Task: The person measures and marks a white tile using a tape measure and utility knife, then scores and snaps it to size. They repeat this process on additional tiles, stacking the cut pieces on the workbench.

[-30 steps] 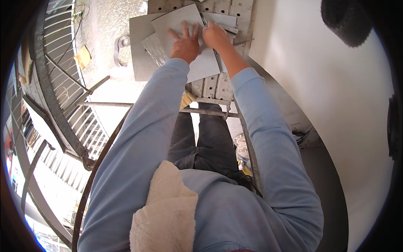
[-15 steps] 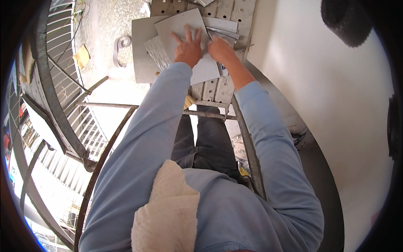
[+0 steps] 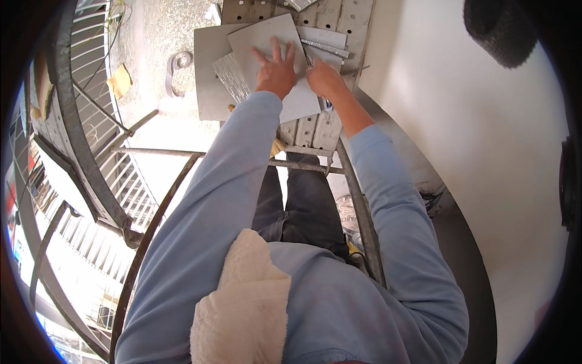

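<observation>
My left hand (image 3: 276, 71) lies flat with fingers spread on a light grey sheet (image 3: 260, 37), pressing it against the pieces beneath. At the sheet's right edge my right hand (image 3: 324, 79) is closed round a slim tool (image 3: 310, 59); only a thin part shows past the fingers, and its kind is hidden. Under the grey sheet lie a larger grey panel (image 3: 209, 73), a silvery crinkled piece (image 3: 231, 77) and a pale sheet (image 3: 301, 103). A narrow silvery strip (image 3: 327, 48) lies just beyond my right hand.
The pieces rest on a perforated metal platform (image 3: 307, 130) with a metal bar frame (image 3: 306, 164) at its near end. A smooth pale wall (image 3: 436, 121) rises on the right. Left are a curled grey strip (image 3: 173, 73), a yellowish scrap (image 3: 119, 81) and a curved metal rail (image 3: 91, 139).
My right hand has slid a little toward me along the grey sheet's edge. My left hand stays spread on the sheet. The whole view has shifted slightly.
</observation>
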The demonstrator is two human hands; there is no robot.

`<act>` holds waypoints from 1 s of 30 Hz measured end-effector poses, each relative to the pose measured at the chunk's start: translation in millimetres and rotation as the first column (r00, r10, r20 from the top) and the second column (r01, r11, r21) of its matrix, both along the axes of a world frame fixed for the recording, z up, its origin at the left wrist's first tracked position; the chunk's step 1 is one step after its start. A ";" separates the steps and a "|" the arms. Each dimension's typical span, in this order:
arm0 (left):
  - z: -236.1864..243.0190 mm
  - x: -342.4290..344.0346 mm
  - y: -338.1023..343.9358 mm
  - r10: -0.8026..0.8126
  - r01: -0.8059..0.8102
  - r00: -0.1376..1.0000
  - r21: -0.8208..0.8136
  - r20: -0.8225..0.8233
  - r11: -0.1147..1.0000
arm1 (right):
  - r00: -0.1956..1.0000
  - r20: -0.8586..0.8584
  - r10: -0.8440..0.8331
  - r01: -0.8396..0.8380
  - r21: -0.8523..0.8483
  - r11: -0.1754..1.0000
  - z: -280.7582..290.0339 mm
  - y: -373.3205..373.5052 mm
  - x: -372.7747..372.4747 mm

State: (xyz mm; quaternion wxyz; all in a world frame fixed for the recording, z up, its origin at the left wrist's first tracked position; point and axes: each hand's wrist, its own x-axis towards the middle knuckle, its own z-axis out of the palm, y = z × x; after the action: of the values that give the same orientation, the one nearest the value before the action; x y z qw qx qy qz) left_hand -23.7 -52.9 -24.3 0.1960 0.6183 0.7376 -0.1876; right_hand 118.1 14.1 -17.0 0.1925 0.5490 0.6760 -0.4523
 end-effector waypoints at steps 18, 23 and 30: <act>23.9 -1.3 9.5 0.078 -0.066 0.990 -0.101 0.119 0.993 | 0.998 -0.043 -0.034 0.039 0.130 0.991 7.8 3.1 -1.5; 23.4 -2.0 8.2 0.109 -0.093 0.976 -0.092 0.189 0.991 | 0.992 -0.106 0.073 -0.053 0.181 0.982 -5.0 40.1 -34.7; 32.9 -1.7 11.3 0.052 -0.027 0.978 -0.124 0.202 0.992 | 1.000 -0.014 0.019 -0.017 0.084 0.996 -14.0 -24.8 21.1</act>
State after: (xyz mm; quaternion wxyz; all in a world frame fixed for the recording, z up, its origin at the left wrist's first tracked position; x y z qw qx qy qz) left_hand -25.4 -41.7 8.5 0.3115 0.6066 0.7130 -0.1631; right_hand 139.2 -10.7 -31.0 0.1684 0.5471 0.7007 -0.4257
